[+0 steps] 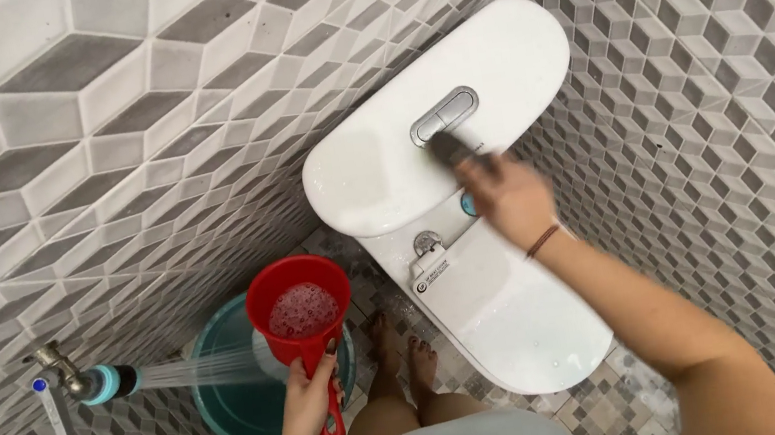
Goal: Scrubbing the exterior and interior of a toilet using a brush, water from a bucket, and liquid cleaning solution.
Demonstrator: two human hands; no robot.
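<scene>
— What were the hands doing when you looked in?

— They were well apart. The left hand was closed round the handle of a red scoop, holding it upright over a teal bucket on the floor. The scoop had foamy water in it. A tap on the left wall was spraying a thin jet to the right, toward the scoop.

— And the right hand?

— The right hand was up on the white toilet tank, its fingers curled round something dark, a scrubber I think, though it was blurred. That dark thing was pressed on the tank lid just beside the chrome flush button, on its near side.

— Where was the toilet in the room?

— Against the far corner, where the two walls of grey cube-pattern tile met. The tank was at the far end and the closed seat lid came toward the person. Drops of water lay on the lid.

— Could you see the person?

— Only parts. Bare feet stood on the mosaic floor between the bucket and the toilet bowl. There was a thin band on the right wrist and another on the left.

— Was the bucket full?

— I could not tell; the scoop and the hand hid much of it.
</scene>
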